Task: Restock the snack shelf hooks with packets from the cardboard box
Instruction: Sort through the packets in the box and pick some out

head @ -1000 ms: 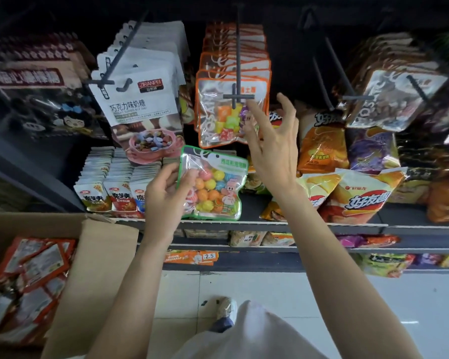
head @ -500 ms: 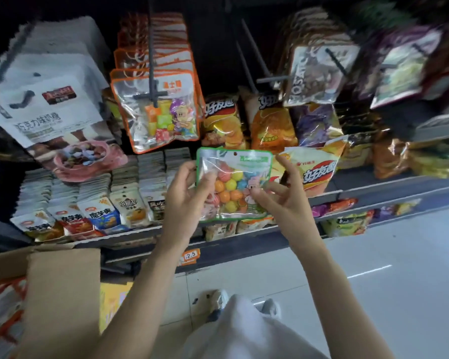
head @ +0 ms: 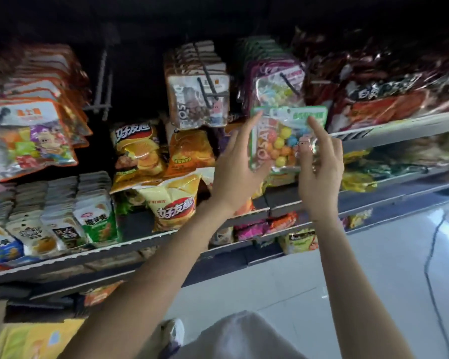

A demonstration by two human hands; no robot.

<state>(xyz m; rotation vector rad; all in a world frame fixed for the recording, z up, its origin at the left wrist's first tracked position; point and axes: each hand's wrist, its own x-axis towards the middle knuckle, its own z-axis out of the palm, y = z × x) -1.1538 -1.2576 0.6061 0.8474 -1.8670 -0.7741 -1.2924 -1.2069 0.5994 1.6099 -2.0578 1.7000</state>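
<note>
We hold the candy packet (head: 283,141) between our left hand (head: 235,174) and right hand (head: 319,167), just below the hook (head: 290,85) of hanging packets (head: 275,84). Chip bags (head: 171,200) lie on the shelf (head: 283,203) to the left.

No sleeves seen on either forearm (head: 151,288); pale grey-white garment (head: 233,338) worn below; light shoe (head: 175,332) visible.

Lighting dim; upper shelf recess black. Glare on foil packets (head: 389,99) and floor (head: 373,255). Motion blur throughout; edges bowed.
</note>
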